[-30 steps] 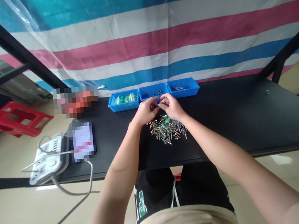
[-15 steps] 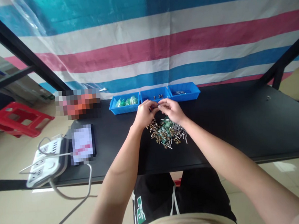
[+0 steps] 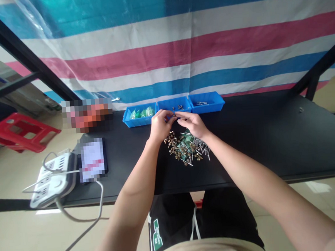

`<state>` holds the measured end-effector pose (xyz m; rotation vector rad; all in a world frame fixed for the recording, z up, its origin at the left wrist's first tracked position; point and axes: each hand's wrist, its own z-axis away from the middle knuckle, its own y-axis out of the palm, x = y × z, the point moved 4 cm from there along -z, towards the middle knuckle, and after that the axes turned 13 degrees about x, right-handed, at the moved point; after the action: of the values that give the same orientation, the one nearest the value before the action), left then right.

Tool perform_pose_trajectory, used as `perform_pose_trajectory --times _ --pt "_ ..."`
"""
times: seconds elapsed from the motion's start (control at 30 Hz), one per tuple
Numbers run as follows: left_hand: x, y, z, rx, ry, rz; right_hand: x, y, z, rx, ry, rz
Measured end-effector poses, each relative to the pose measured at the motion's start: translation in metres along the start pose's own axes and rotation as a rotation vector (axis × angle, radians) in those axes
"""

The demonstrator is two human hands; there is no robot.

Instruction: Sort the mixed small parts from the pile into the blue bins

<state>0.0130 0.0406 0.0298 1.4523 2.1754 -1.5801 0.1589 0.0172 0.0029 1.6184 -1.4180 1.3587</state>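
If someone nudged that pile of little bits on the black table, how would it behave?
The pile would probably scatter rather than slide as one, since its pieces look loose. The thin silvery pins on its right side might roll, being straight and narrow. The brassy pieces look metallic, so likely stiff.

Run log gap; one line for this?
left hand, right hand: fingertips close, grasp unclear; gold, silver metal fasteners: piled nearer body; blue rectangular plastic bins: row beyond

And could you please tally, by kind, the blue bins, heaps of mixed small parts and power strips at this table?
Blue bins: 3
Heap of mixed small parts: 1 (pieces overlap too much to count)
Power strip: 1
Total: 5
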Motion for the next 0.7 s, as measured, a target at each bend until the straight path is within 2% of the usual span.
perform_pose_trajectory --times 0.27,0.47,0.57,0.7 --pt "0.004 0.002 0.000 0.013 0.000 -0.045 0.004 -0.002 0.002 0.032 -0.025 0.264" --pt "0.009 0.003 0.000 0.016 -0.035 -0.066 0.010 -0.001 0.003 -0.045 -0.108 0.772" --pt "0.011 0.004 0.000 0.022 -0.049 -0.073 0.010 0.000 0.002 -0.056 -0.055 0.944" --pt "0.012 0.005 0.000 0.036 -0.065 -0.078 0.007 -0.001 0.002 -0.074 0.107 1.086"
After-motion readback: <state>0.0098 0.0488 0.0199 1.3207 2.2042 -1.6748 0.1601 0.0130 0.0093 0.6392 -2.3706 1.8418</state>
